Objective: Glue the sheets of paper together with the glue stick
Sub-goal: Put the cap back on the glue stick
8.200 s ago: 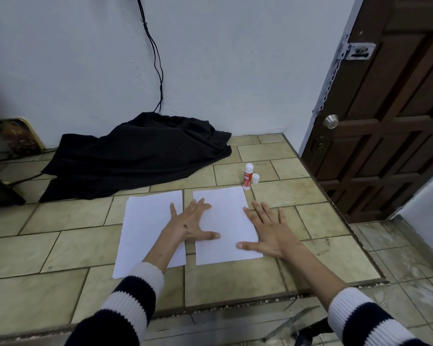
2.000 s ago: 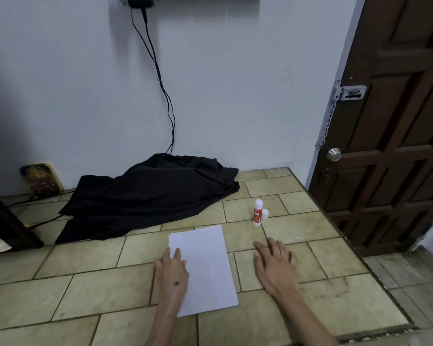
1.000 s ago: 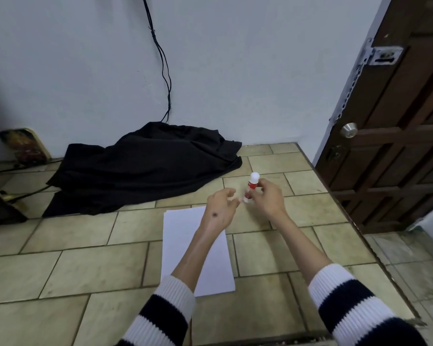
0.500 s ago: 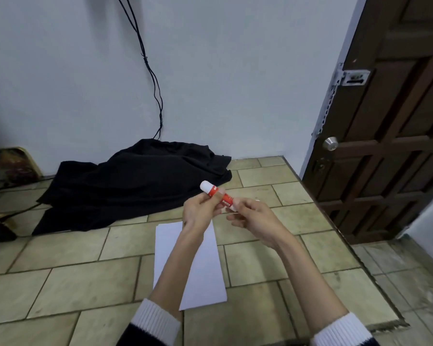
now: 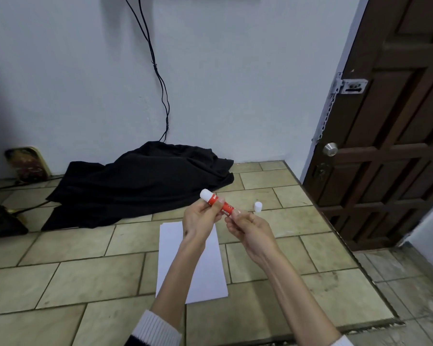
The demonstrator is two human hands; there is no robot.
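Red-and-white glue stick (image 5: 219, 205) is now up off the tiled floor (image 5: 85, 275) and held in the air between both hands, where a second ago it was only being reached for beside its cap. The left hand (image 5: 200, 219) curls its fingers round the upper half, with the white end poking out towards the black cloth (image 5: 140, 183). The right hand (image 5: 248, 229) pinches the lower end, fingers bent round it, as if twisting the base to wind the glue out; whether the glue already shows I cannot tell. The small white cap (image 5: 258, 206) stands alone on the floor just beyond the right hand, so the stick is already open.

Below the hands lies the white paper (image 5: 208, 275), now a single stack rather than two sheets side by side as they were some seconds back; the sheets seem to lie one on top of the other, square to each other.

Judging by this, the laying-out is over and the gluing itself has not yet begun. Next the stick needs to come down to the paper, and the top sheet must likely be lifted or slid aside so glue lands between the sheets
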